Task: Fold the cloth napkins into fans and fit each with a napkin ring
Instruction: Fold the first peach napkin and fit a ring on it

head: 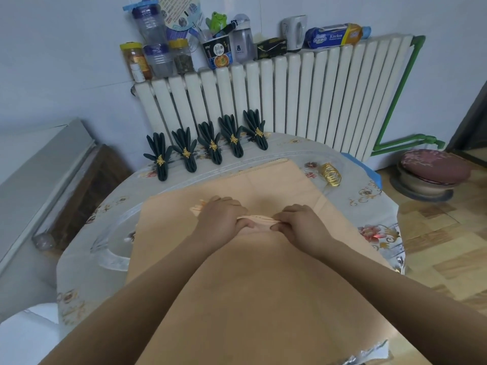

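A soft, matte peach cloth napkin (263, 272) lies spread over a round table (369, 201) covered in pale, glossy floral-print plastic. At the middle of the cloth a narrow band of tight accordion pleats (257, 219) is gathered, its long axis running left to right, slightly tilted with the left end farther from the person. The pleats look thin and crisp, stacked edge on edge. The left hand (220, 216) grips the left part of the band, fingers curled over it, and the right hand (300, 222) pinches the right part between thumb and fingers. Along the far edge of the table stand five dark green fan-folded napkins (210, 146), each cinched by a gold leaf-shaped ring, splayed tips pointing up toward a white ribbed radiator (303, 96). A cluster of thin gold wire rings (331, 174) lies to the right, just beside the peach cloth.
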### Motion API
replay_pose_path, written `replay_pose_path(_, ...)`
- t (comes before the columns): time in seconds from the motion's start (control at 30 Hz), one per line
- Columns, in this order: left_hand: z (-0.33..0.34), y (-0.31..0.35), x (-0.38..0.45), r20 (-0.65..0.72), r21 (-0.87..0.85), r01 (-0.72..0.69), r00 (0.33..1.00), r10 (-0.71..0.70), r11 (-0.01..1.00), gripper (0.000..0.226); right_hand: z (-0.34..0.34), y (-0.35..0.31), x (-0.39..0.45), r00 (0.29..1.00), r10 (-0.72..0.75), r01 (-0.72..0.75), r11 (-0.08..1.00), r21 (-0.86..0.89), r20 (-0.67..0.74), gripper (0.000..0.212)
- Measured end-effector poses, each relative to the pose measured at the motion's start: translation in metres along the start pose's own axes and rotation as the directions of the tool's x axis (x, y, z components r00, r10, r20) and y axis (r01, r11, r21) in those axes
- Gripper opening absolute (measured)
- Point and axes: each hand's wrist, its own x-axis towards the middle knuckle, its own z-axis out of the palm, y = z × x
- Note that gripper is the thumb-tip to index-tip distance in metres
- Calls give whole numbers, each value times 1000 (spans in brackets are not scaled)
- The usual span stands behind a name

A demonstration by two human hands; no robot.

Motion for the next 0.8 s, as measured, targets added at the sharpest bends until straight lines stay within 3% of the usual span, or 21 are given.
replay_pose_path(0.17,14,7,48,94,82,62,993,-70,995,29,-17,46,7,972,229,-220,967,131,-59,39)
replay_pose_path(0.3,32,3,75,85,123,124,987,-135,985,30,-19,77,14,831,521,-492,851,182,-194,37)
replay_pose_path(0.4,45,3,91,21,124,138,990,-142,983,27,-21,102,24,719,651,-618,759,206,-243,49)
replay_pose_path(0.5,55,3,99,-43,90,134,990,-131,987,24,-19,122,34,638,716,-695,694,189,-283,58)
replay_pose_path(0.63,65,1,106,9,152,116,993,-118,982,25,-14,141,48,574,791,-780,607,154,-214,62)
replay_pose_path(0.8,71,0,106,-46,138,121,992,-116,983,41,-13,151,56,586,791,-793,604,78,-174,54)
